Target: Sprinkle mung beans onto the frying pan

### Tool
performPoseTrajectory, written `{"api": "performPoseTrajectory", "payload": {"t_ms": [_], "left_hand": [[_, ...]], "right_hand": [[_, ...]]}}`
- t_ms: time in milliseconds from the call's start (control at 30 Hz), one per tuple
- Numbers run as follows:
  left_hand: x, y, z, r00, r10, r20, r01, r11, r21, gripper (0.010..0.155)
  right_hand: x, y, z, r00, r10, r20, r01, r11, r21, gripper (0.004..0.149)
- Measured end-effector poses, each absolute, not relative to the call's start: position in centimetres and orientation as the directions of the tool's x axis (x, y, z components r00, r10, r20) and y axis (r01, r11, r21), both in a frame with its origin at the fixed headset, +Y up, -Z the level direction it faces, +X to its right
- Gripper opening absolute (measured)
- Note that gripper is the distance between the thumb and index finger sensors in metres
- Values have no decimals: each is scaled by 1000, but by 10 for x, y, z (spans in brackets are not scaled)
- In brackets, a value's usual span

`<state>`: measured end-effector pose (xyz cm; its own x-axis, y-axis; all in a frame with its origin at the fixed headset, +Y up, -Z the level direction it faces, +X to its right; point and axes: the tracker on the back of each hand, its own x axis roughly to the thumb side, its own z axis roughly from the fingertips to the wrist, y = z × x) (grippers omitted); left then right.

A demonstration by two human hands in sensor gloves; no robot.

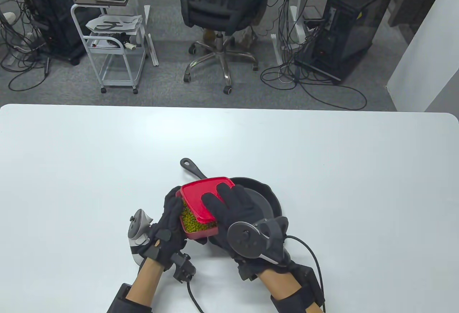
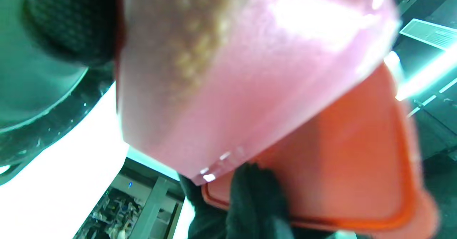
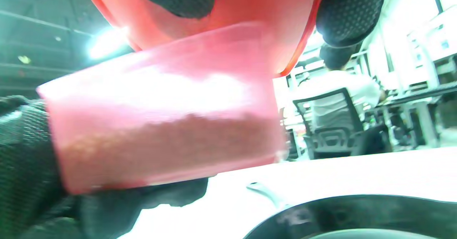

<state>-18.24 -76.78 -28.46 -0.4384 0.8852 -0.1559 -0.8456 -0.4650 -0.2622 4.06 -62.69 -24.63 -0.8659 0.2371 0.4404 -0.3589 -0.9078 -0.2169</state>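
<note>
1. Closest to the table camera, the right hand [image 1: 235, 212] lies palm-down over the red lid [image 1: 206, 194] of a translucent pink container [image 1: 199, 225], its gloved fingers [image 1: 224, 191] spread across the lid's top; a round tracker sits on the back of the hand.
2. Left hand [image 1: 168, 225] grips the container's left side, fingers curled around the wall, so the box is held between both hands above the table [image 1: 71, 166].
3. Lid and box are partly apart: the lid tilts up on the side nearer the person, and green mung beans [image 1: 193, 219] show in the gap beneath it.
4. Seen from the right wrist, the container [image 3: 164, 125] is tilted and lifted clear of the tabletop, the beans forming a dark band in its lower part, with the red lid [image 3: 250, 7] above it and fingertips [image 3: 351, 10] pressing on that lid.
5. From the left wrist the pink wall [image 2: 232, 71] fills most of the picture, blurred, with the orange-red lid [image 2: 350, 160] behind it and a dark gloved finger [image 2: 257, 196] against the lid's edge.
6. Black frying pan [image 1: 270, 198] rests on the table just right of and partly under the container; its handle [image 1: 192, 167] points away from the person, up and to the left past the lid.
7. Pan interior [image 3: 357, 214] looks dark; whether any beans lie in it cannot be told.
8. Beyond the table's far edge stands an office chair [image 1: 222, 8].
</note>
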Motion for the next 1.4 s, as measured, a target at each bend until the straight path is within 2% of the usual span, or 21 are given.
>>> {"api": "performPoseTrajectory", "payload": {"t_ms": [100,133,267,400,567,733,867,967,1100,1300,1400], "left_hand": [[-188,-768,-287,-473,870,-142,-832,-494,-254,77],[-191,-768,-287,-470,870,-146,-834,-492,-249,77],[-199,-770,-287,-438,884,-165,-873,-462,-155,76],[-204,-772,-288,-418,888,-194,-882,-448,-149,76],[-205,-770,-289,-385,900,-205,-892,-420,-169,78],[-206,-771,-289,-380,901,-209,-894,-416,-167,78],[-206,-769,-290,-383,897,-222,-882,-427,-201,78],[-206,-769,-290,-375,901,-216,-888,-416,-195,78],[-207,-769,-290,-372,901,-223,-886,-416,-204,78],[-205,-772,-291,-376,897,-232,-871,-428,-243,78],[-205,-771,-292,-359,904,-231,-875,-412,-255,78]], "right_hand": [[62,-631,-252,-903,190,385,-301,-919,-253,49],[74,-633,-255,-927,141,348,-243,-932,-270,49],[117,-644,-266,-971,77,226,-138,-953,-269,49],[181,-665,-282,-998,55,29,-60,-979,-195,49],[243,-693,-291,-982,46,-182,-32,-996,-77,49],[278,-722,-288,-955,-20,-295,9,-999,38,49],[290,-742,-284,-939,-74,-336,20,-987,161,50],[293,-751,-281,-947,-34,-320,-35,-977,208,55],[288,-752,-281,-953,-96,-286,16,-963,270,59],[278,-763,-286,-957,-145,-250,3,-869,495,73],[276,-764,-287,-955,-130,-266,-38,-836,547,73]]}}
